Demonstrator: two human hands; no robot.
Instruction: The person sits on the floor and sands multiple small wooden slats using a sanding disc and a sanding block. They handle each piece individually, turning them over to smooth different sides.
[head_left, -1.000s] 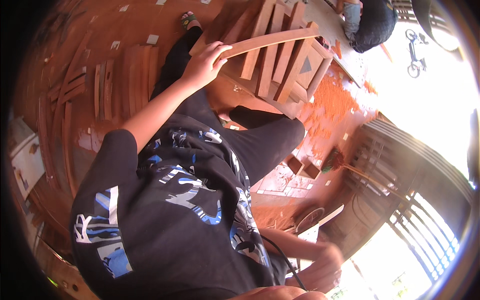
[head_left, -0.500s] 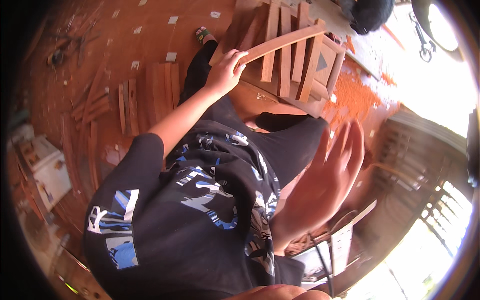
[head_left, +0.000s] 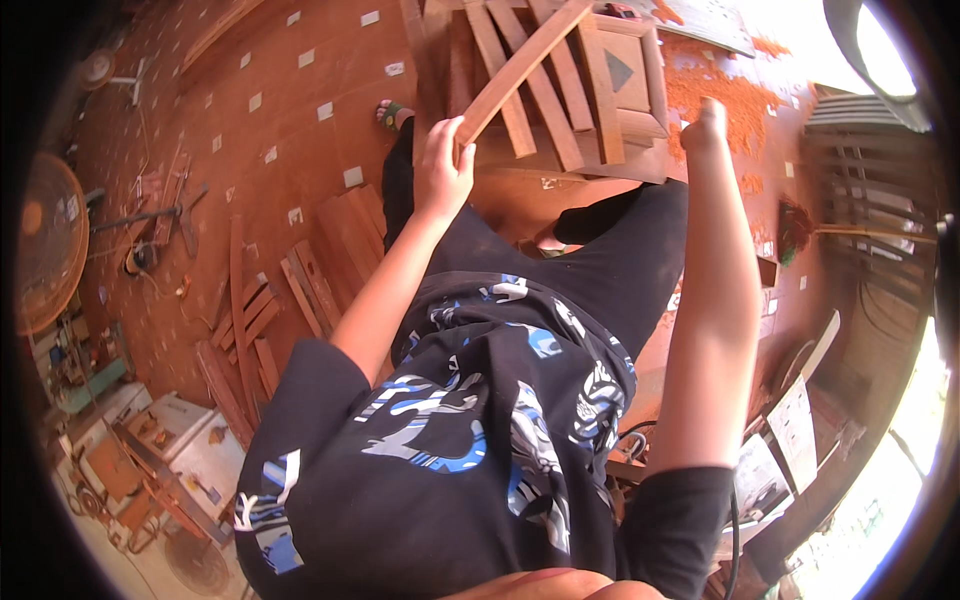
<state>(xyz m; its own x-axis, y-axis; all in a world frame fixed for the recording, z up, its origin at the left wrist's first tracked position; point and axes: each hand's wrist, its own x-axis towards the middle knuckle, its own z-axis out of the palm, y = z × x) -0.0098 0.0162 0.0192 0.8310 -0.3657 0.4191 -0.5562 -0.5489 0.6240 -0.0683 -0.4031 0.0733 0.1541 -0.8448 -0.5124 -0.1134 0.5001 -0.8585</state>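
My left hand (head_left: pixel 443 172) is closed round the near end of a reddish-brown wooden strip (head_left: pixel 522 72). The strip slants away to the right, across several other wooden strips (head_left: pixel 541 92). Those lie side by side on a wooden panel piece (head_left: pixel 637 62) with a framed face and a dark triangular mark. On the right, my right hand (head_left: pixel 706 122) is stretched forward past my knee, beside the panel piece and apart from the strips. It looks bent at the wrist, and its fingers are hidden from view.
Orange sawdust (head_left: pixel 722 98) covers the floor beyond my right hand. Several boards (head_left: pixel 345 235) lie on the floor to my left. A round fan (head_left: pixel 50 240) stands at the far left, above a cluttered white cabinet (head_left: pixel 205 450). A broom (head_left: pixel 797 222) is at the right.
My right hand, raised with fingers spread near my body before, has reached forward to beside the panel piece. My left hand keeps hold of the strip. The view has shifted.
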